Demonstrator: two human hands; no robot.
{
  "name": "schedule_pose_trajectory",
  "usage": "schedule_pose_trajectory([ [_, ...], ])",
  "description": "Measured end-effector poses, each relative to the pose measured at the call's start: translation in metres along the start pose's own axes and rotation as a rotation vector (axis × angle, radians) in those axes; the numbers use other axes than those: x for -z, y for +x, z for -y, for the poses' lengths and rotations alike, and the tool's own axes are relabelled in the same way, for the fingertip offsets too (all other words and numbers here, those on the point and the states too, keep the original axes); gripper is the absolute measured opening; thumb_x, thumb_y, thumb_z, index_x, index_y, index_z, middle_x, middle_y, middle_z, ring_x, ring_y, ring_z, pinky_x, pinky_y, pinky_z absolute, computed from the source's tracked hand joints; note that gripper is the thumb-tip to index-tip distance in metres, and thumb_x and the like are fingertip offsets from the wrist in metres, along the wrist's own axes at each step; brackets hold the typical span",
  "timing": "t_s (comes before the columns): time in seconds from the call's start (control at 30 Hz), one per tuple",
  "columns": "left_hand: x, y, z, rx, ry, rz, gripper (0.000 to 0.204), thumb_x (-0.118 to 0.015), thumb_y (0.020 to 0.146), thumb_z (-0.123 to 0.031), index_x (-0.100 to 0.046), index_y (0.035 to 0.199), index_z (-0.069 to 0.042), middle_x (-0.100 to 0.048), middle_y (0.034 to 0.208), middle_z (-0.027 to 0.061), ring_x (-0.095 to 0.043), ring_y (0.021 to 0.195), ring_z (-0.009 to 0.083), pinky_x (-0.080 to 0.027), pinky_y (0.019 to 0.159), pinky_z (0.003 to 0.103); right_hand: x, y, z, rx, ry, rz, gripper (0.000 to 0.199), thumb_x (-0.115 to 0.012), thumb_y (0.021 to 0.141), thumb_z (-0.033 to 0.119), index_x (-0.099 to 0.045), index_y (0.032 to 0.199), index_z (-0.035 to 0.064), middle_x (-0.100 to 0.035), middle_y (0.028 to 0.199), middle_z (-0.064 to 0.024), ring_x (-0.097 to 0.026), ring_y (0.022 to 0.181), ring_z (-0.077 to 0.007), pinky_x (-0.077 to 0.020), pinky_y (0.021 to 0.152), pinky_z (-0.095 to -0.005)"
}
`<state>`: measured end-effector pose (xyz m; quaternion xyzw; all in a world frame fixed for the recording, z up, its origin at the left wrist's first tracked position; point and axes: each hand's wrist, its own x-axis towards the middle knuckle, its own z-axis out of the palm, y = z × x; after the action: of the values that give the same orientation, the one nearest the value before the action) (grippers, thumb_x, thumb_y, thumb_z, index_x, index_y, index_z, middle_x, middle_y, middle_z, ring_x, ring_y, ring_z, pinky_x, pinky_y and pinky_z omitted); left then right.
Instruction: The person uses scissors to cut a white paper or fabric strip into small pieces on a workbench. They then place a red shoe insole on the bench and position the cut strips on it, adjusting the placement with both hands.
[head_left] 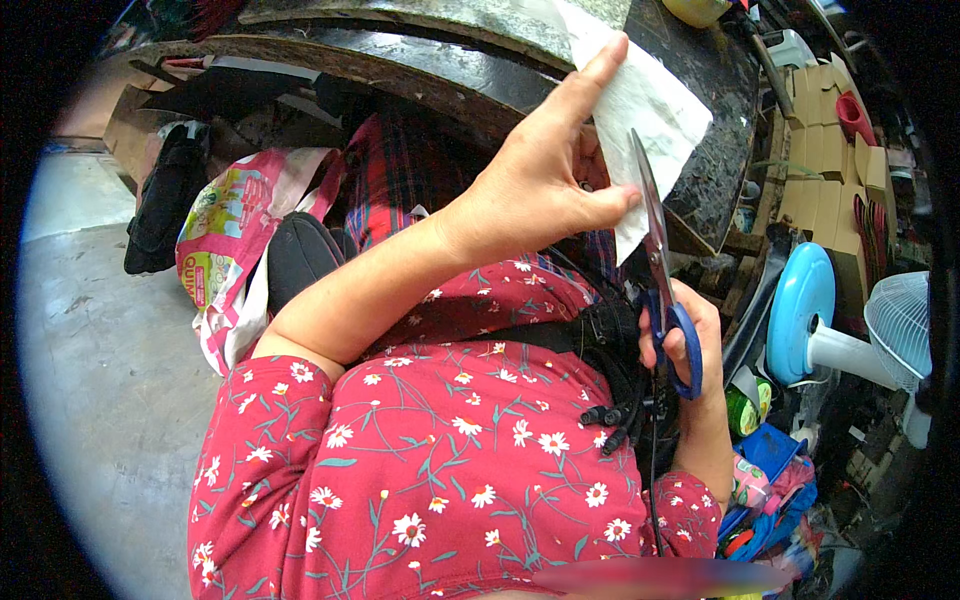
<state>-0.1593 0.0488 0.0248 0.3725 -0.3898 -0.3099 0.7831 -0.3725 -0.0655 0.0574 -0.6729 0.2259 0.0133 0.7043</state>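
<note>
My left hand is closed on a white sheet, thin like paper or cloth, with the thumb low on it and a finger stretched along its upper part. The sheet stands up in front of me and tapers to a point at the bottom. In my right hand is a pair of scissors with blue handles, my fingers through the loops. The metal blades point up and lie against the sheet beside my left thumb. Whether the blades are apart cannot be made out.
A dark worn table stretches ahead of me. To the right are a blue and white fan, cardboard boxes and a heap of coloured items. A pink and white bag and a black shoe are on the left.
</note>
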Motion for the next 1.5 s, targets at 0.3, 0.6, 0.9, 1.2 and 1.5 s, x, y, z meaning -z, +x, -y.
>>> schedule_pose_trajectory([
  [0.3, 0.006, -0.001, 0.002, -0.111, 0.269, 0.03, 0.096, -0.079, 0.073, 0.001, -0.025, 0.153, -0.004, -0.044, 0.134, 0.0104, -0.06, 0.094, 0.0109, -0.053, 0.075, 0.025, -0.002, 0.001, -0.005, -0.02, 0.103, -0.035, 0.057, -0.08, 0.078, 0.048, -0.056, 0.09, -0.002, -0.055, 0.071, -0.0019, -0.052, 0.051, -0.008, -0.0378, 0.046, -0.0201],
  [0.6, 0.013, 0.002, -0.009, -0.02, 0.163, -0.08, 0.086, -0.069, 0.078, 0.008, -0.026, 0.152, -0.002, -0.047, 0.125, 0.0069, -0.06, 0.101, 0.0131, -0.052, 0.086, 0.027, 0.004, 0.003, -0.007, -0.011, -0.061, -0.017, 0.047, -0.08, 0.08, 0.039, -0.055, 0.089, -0.0003, -0.055, 0.071, -0.0002, -0.052, 0.053, -0.0067, -0.0377, 0.047, -0.0193],
  [0.9, 0.006, -0.004, -0.01, -0.005, 0.271, -0.029, 0.096, -0.072, 0.075, 0.008, -0.019, 0.155, -0.005, -0.045, 0.132, 0.0084, -0.058, 0.095, 0.0105, -0.052, 0.08, 0.026, 0.002, 0.001, -0.005, -0.036, 0.053, -0.005, 0.051, -0.079, 0.08, 0.044, -0.056, 0.09, -0.0007, -0.053, 0.068, 0.0001, -0.05, 0.05, -0.0064, -0.0366, 0.046, -0.0196],
  [1.2, 0.01, 0.003, -0.006, 0.033, 0.052, -0.061, 0.077, -0.066, 0.083, 0.008, -0.029, 0.15, -0.002, -0.049, 0.126, 0.0062, -0.059, 0.101, 0.0119, -0.051, 0.087, 0.027, 0.006, 0.003, -0.005, -0.067, -0.033, 0.018, 0.065, -0.077, 0.076, 0.058, -0.057, 0.09, -0.0016, -0.055, 0.069, -0.0017, -0.053, 0.048, -0.0089, -0.039, 0.044, -0.0211],
  [1.5, 0.01, -0.001, -0.004, 0.035, 0.042, 0.003, 0.087, -0.068, 0.081, 0.01, -0.023, 0.154, -0.006, -0.043, 0.131, 0.0035, -0.055, 0.094, 0.0073, -0.05, 0.08, 0.024, 0.011, -0.002, 0.006, -0.088, 0.033, 0.092, 0.074, -0.071, 0.075, 0.068, -0.057, 0.094, -0.0025, -0.057, 0.074, -0.0036, -0.056, 0.052, -0.0111, -0.0421, 0.048, -0.0226],
])
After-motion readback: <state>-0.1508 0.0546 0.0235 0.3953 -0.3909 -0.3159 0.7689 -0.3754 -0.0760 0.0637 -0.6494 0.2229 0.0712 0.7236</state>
